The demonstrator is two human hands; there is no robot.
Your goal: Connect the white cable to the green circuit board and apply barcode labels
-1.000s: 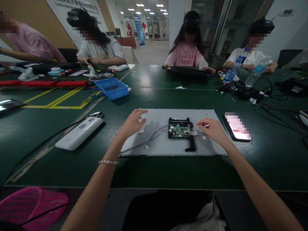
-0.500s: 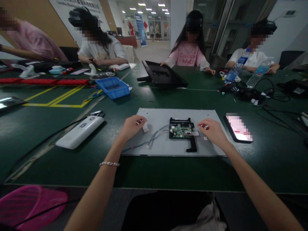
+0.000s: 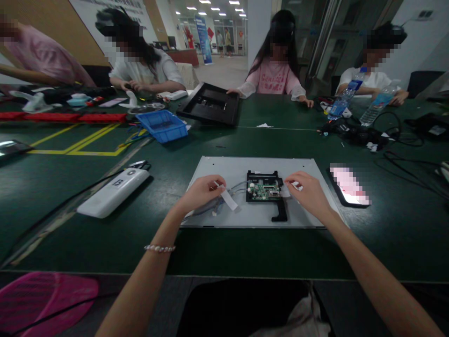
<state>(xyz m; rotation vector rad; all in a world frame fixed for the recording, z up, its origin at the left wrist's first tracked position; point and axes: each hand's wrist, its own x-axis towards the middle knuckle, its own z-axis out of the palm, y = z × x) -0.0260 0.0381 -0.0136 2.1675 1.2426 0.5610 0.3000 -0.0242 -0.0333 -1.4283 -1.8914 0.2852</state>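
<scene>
A light grey panel [image 3: 252,217] lies flat on the green table in front of me. On it sits a black bracket [image 3: 279,212] carrying a green circuit board [image 3: 264,191], with grey cables [image 3: 242,184] running off to the left. My left hand [image 3: 205,192] pinches a short white strip of tape [image 3: 229,200], which hangs over the cables. Beside the bracket's right edge, my right hand [image 3: 305,189] is closed in a pinch. A pale tape piece [image 3: 285,191] shows at its fingertips, and something small and white is among the fingers.
A white power bank [image 3: 114,193] lies left, a phone [image 3: 350,185] right. Beyond are a blue tray [image 3: 163,126], water bottles [image 3: 345,98] and tangled black cables [image 3: 358,133]. Across the table, a person in pink [image 3: 277,77] holds a black monitor housing [image 3: 210,105]. A pink basket [image 3: 52,299] stands below.
My left hand has moved right and slightly down with the strip, over the cables. My right hand has shifted slightly left to the bracket. Across the table, the black housing has swung left.
</scene>
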